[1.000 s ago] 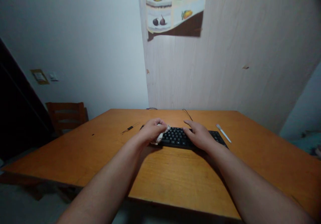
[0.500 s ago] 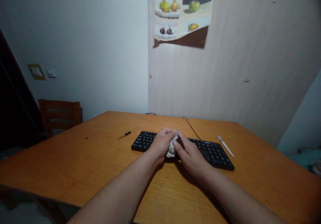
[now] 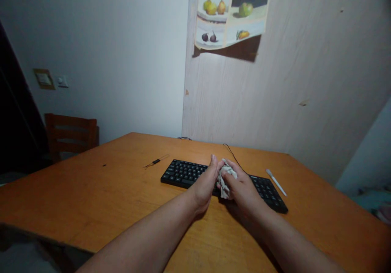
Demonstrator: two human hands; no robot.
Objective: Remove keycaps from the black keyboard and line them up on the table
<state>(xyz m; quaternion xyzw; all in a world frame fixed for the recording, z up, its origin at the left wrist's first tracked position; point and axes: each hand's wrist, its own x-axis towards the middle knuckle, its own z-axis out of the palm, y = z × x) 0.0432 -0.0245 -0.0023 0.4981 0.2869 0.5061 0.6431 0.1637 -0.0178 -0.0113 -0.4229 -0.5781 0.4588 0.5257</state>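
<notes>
A crumpled whitish cloth (image 3: 225,183) is bunched in my right hand (image 3: 242,185), its thumb pressed over it. My left hand (image 3: 206,183) stands on edge just left of the cloth, fingers straight and thumb up, close against the fingers of the right hand. Below both hands lies a black keyboard (image 3: 183,172) on the wooden table; its middle is hidden by them. The keyboard's left keys and its right-hand key block show on either side.
A white-handled brush (image 3: 276,182) lies right of the keyboard. To the left are a small black piece with thin wires (image 3: 156,161) and a tiny dark bit (image 3: 104,165). A black cable (image 3: 233,155) runs behind the keyboard. A wooden chair (image 3: 71,134) stands at the left.
The cloth has passed from my left hand to my right. My hands came together over the keyboard's middle, and the left has straightened its fingers. The keyboard now sits at a slant in view.
</notes>
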